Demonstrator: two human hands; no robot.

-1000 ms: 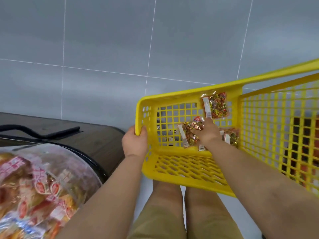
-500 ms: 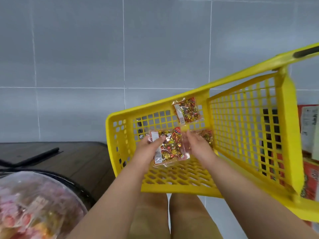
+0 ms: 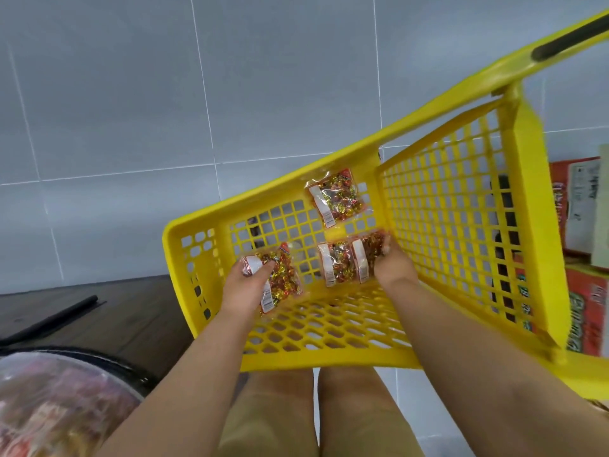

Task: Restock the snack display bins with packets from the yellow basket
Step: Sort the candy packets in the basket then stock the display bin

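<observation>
While left hand grips packets, basket holds others.

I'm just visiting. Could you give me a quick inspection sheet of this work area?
Surface: dark wooden top, lower left.
Job's things: yellow basket, tilted; snack bin, lower left, blurred.
Clutter: black bar on the wood.
Hands: left hand grips one packet; right hand curls over two packets; fourth packet lies untouched.
Cables: nothing seen.
Surroundings: grey tiles; red cartons at right.
</observation>
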